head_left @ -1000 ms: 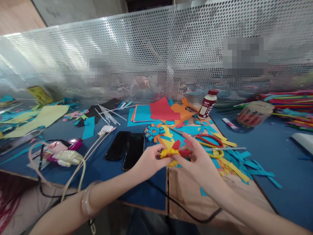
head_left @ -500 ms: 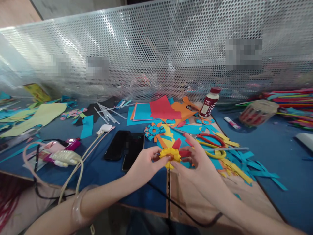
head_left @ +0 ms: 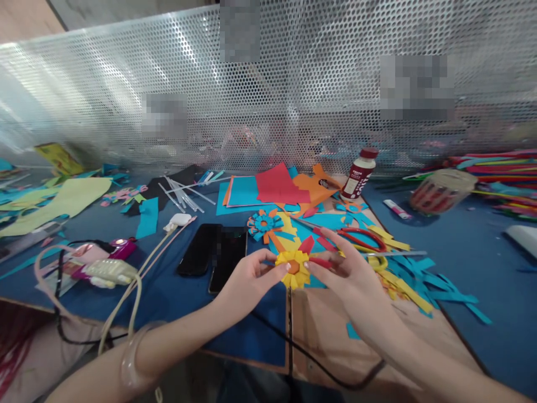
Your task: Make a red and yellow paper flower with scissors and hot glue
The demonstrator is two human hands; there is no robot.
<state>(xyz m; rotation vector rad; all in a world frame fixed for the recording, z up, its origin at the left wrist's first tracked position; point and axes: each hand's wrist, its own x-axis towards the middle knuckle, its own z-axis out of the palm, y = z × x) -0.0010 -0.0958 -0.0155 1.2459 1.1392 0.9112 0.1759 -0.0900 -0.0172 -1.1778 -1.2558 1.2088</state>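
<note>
Between my two hands is a yellow paper flower (head_left: 298, 278) with an orange round centre, its face turned up toward me. My left hand (head_left: 251, 280) pinches its left side, the thumb on the petals near the centre. On the right side my right hand (head_left: 348, 280) grips it between thumb and fingers. Red paper petals (head_left: 307, 244) lie just behind the flower and beside my right fingers. A blue and orange paper flower (head_left: 264, 224) rests on the table beyond. Scissors with red and yellow handles (head_left: 364, 239) lie past my right hand, partly covered by it.
Two black phones (head_left: 229, 257) lie left of my hands, near a white charger (head_left: 179, 221) and cables. Stacked coloured paper (head_left: 243, 193) and a brown bottle (head_left: 359, 174) stand before the perforated metal screen (head_left: 268, 84). Blue paper strips (head_left: 444, 288) and a clear tub (head_left: 440, 193) are on the right.
The yellow flower has tilted to show its face and orange centre more fully. My right thumb has moved up onto its right side. My left hand has barely moved.
</note>
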